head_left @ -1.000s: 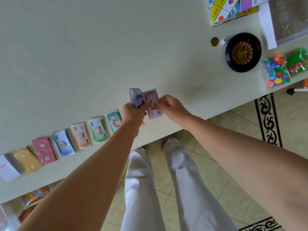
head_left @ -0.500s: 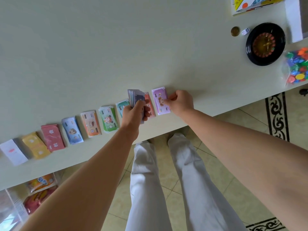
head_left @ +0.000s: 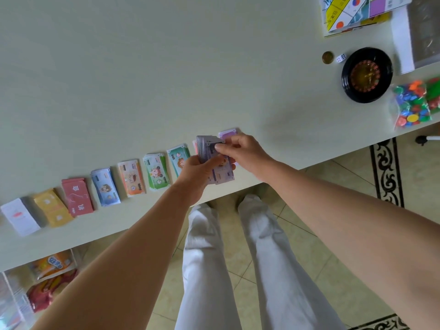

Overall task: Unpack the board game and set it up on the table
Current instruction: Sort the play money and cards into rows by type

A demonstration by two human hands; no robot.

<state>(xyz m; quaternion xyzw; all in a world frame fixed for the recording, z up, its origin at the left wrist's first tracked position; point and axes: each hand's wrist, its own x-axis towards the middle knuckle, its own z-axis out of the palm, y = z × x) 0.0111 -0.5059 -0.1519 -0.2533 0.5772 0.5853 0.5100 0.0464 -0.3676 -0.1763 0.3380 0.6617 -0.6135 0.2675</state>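
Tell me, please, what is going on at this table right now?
A person is sorting play money. The left hand grips a stack of notes while the right hand pinches its top corner, seemingly to draw one off. Sorted piles lie in a row along the table's near edge. A roulette wheel, a die, a coin and a bag of chips sit to the right.

This looks like a room in a home: a pale tabletop [head_left: 142, 67] stands over a beige tiled floor [head_left: 166, 303] edged with a black scrollwork border [head_left: 387, 172], and bright snack packets [head_left: 51, 265] lie in a clear box [head_left: 9, 306] below the tabletop.
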